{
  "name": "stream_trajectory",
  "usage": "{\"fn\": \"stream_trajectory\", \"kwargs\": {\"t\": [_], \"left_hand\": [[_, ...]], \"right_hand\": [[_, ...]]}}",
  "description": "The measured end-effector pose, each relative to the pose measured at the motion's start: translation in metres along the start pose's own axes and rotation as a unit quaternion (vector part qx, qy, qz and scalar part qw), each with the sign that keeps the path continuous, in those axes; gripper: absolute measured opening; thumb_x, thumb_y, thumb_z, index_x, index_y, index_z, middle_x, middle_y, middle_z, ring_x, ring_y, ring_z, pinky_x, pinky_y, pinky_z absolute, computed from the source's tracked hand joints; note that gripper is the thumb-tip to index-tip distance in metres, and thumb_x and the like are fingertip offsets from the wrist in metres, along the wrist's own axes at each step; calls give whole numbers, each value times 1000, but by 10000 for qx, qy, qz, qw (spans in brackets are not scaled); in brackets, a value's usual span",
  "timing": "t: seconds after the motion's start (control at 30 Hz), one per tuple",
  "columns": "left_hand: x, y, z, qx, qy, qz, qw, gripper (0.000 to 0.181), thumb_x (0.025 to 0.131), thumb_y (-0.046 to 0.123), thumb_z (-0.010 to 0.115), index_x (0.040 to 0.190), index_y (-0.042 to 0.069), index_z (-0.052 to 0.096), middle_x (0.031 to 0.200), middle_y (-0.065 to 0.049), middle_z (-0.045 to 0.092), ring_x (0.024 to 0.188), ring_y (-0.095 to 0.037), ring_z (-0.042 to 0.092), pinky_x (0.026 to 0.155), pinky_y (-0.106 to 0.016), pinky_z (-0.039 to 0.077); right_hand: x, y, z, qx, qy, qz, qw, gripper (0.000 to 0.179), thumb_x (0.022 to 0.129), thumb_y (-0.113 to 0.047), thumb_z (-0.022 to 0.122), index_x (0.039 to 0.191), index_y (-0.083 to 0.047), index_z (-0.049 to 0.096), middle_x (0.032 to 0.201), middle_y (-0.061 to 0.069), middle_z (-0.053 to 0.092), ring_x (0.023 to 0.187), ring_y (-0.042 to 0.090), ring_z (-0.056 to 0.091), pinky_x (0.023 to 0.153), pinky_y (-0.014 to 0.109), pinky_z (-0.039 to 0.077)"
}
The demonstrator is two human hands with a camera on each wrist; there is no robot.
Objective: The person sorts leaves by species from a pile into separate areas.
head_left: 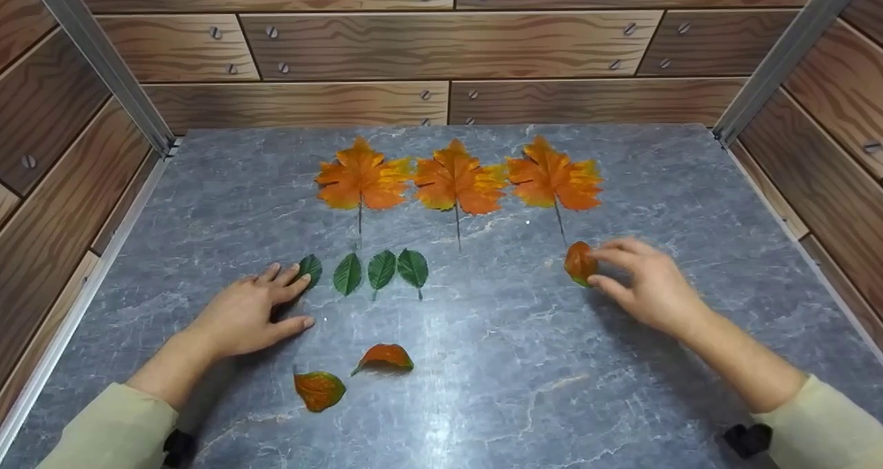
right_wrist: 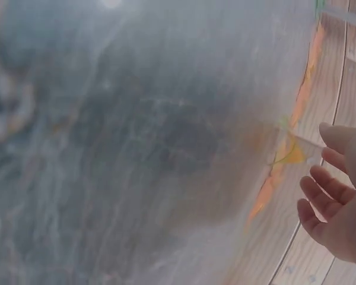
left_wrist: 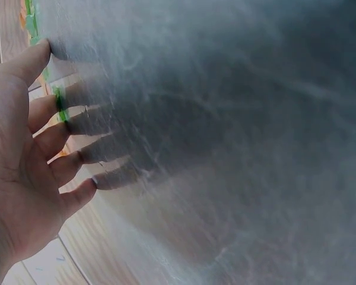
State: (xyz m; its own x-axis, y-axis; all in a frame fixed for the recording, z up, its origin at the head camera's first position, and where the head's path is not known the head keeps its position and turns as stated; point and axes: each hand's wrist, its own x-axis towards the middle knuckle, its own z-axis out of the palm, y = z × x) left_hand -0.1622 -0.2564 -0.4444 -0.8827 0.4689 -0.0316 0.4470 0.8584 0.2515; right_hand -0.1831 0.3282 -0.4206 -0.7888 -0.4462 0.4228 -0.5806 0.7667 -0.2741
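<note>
My left hand [head_left: 241, 310] rests low over the table, its fingertips on the leftmost green leaf [head_left: 312, 270] and partly covering it. Three more green leaves [head_left: 381, 270] continue that row to the right. In the left wrist view the fingers of my left hand [left_wrist: 29, 154] are spread, their tips at the tabletop. My right hand [head_left: 652, 283] is beside a small orange-brown leaf [head_left: 579, 263], thumb and fingertips at its right edge. The right wrist view shows my right hand [right_wrist: 338, 190] with relaxed fingers, parted from the thumb, close to the leaf [right_wrist: 291, 152].
Along the back lie three orange maple leaves [head_left: 457, 179] in a row, stems toward me. Two more orange-brown leaves, one flat [head_left: 319, 390] and one arched [head_left: 384, 357], lie near the front. Wood-patterned walls [head_left: 441, 45] enclose the grey marbled table [head_left: 483, 400] at the back and sides.
</note>
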Motion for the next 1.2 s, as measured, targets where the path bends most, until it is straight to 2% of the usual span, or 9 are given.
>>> {"fn": "stream_trajectory", "kwargs": {"t": [0.07, 0.17, 0.43, 0.7, 0.87, 1.0, 1.2], "left_hand": [[0, 0, 0, -11, -12, -7, 10000, 74, 102, 58, 64, 156, 8, 54, 160, -21, 46, 145, -54, 42, 111, -72, 38], [1, -1, 1, -32, -47, -49, 10000, 75, 102, 58, 64, 157, 9, 53, 161, -21, 44, 146, -53, 40, 112, -72, 37], [0, 0, 1, -17, -103, -98, 9999, 76, 102, 60, 63, 157, 9, 52, 162, -20, 43, 146, -54, 39, 112, -72, 36], [-1, 1, 1, -47, -92, -108, 9999, 75, 102, 58, 64, 157, 9, 52, 162, -21, 44, 146, -54, 39, 113, -72, 36], [-2, 1, 2, -1, -17, -95, 10000, 75, 102, 58, 65, 157, 8, 53, 161, -21, 45, 146, -53, 41, 113, -72, 36], [-2, 1, 2, -10, 36, -116, 9999, 74, 101, 56, 67, 156, 8, 54, 160, -21, 47, 145, -52, 42, 113, -72, 36], [0, 4, -4, 11, 178, 12, 9998, 73, 100, 53, 71, 154, 8, 56, 158, -22, 50, 142, -52, 47, 110, -71, 40]], "right_hand": [[-2, -4, 1, -214, -122, -265, 9993, 38, 86, -14, 89, 120, -4, 78, 117, 17, 73, 106, 40, 70, 91, 60, 57], [-6, -10, 4, -481, -454, -412, 9970, 39, 87, -19, 88, 123, -6, 78, 121, 17, 73, 110, 40, 68, 95, 62, 53], [-13, -12, 12, -770, -1197, -140, 9897, 47, 94, -28, 82, 134, -5, 74, 134, 17, 70, 124, 42, 63, 102, 67, 47], [-18, -9, 13, -595, -1549, -170, 9860, 53, 99, -34, 77, 140, -1, 69, 143, 22, 64, 128, 45, 62, 103, 65, 49], [-19, -11, 11, -562, -1702, -30, 9838, 57, 100, -36, 75, 144, -1, 65, 147, 22, 61, 129, 45, 61, 105, 63, 49], [-20, -12, 11, -552, -1779, 72, 9825, 58, 101, -37, 75, 145, -1, 64, 149, 22, 60, 131, 45, 60, 106, 63, 49], [-22, -11, 12, -553, -1781, 146, 9823, 59, 101, -38, 74, 146, -3, 64, 149, 21, 60, 132, 45, 60, 106, 64, 48]]}}
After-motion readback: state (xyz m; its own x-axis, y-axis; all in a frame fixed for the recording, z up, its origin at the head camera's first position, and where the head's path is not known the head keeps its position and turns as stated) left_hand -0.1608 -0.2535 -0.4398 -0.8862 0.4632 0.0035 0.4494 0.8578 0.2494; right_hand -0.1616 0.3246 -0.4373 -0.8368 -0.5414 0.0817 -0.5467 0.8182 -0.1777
